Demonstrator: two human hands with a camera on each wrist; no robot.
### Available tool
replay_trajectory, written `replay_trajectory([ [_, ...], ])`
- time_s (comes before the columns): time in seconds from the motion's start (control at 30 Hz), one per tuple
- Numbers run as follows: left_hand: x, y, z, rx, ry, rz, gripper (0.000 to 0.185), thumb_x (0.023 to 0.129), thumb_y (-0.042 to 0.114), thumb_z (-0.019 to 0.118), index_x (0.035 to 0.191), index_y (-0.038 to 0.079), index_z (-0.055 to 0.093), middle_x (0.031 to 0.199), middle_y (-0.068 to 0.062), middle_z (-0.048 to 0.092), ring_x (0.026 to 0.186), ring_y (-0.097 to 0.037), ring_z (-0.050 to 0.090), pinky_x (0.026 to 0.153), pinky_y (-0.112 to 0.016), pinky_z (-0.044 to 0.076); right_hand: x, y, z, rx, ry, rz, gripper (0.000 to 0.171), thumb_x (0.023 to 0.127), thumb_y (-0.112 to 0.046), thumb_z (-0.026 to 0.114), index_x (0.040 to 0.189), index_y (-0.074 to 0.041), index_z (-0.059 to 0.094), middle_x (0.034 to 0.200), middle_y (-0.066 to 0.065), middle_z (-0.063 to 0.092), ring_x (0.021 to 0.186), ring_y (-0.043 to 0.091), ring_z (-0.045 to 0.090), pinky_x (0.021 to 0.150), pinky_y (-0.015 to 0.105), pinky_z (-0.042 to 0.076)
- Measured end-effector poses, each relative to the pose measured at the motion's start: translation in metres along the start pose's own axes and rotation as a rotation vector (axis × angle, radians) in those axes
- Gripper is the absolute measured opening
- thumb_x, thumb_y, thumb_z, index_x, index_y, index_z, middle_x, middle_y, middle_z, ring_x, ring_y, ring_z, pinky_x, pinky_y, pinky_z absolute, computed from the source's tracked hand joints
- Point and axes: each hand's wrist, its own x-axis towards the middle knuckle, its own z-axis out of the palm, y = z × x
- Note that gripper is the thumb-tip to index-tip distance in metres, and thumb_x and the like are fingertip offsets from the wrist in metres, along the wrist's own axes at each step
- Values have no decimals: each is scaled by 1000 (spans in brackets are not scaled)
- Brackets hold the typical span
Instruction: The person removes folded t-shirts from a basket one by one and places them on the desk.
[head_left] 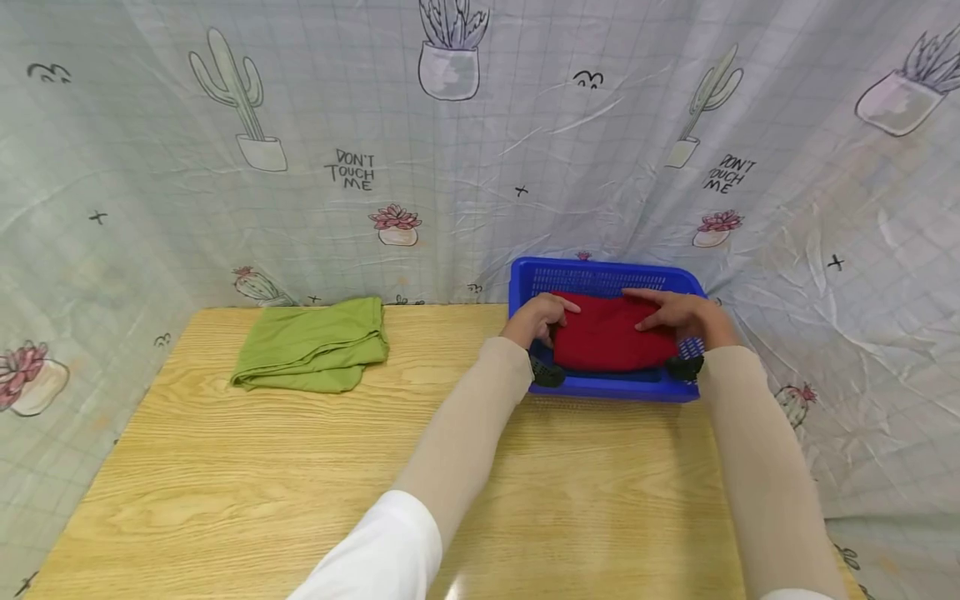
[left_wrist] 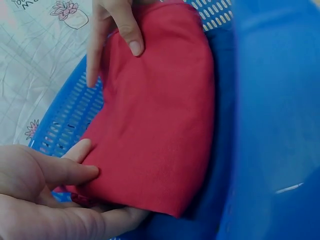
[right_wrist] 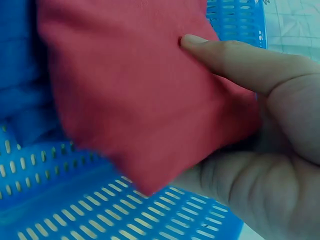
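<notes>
The red cloth (head_left: 611, 333) is in the blue basket (head_left: 585, 266), over a dark blue cloth (left_wrist: 223, 90). Its long way runs side to side, from one hand to the other. The left hand (head_left: 537, 320) pinches the left end and the right hand (head_left: 684, 315) pinches the right end, so both are just as near. The green cloth (head_left: 315, 343) lies on the table (head_left: 300, 475), well off to the left, nearer the left hand.

A wood-grain desk (head_left: 247, 467) is closed in on three sides by cactus-printed curtains (head_left: 480, 158), booth-like. The kind of room beyond cannot be told.
</notes>
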Motion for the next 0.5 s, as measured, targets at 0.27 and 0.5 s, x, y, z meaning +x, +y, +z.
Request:
replay_trajectory([
  [0.27,0,1,0,3,13,17,54,96,-22,38,135,3,66,149,-21,46,133,-42,50,105,-70,39,-6,-6,-3,-171,57,-141,76,101,3,56,164,-16,17,166,27,0,136,47,30,90,53,55],
  [0.5,1,-1,2,-112,95,109,54,91,-19,38,128,3,71,129,-18,63,103,-28,61,103,-54,50,-14,-17,0,-231,120,-245,70,99,5,57,161,-8,27,161,27,17,117,36,46,76,29,53],
])
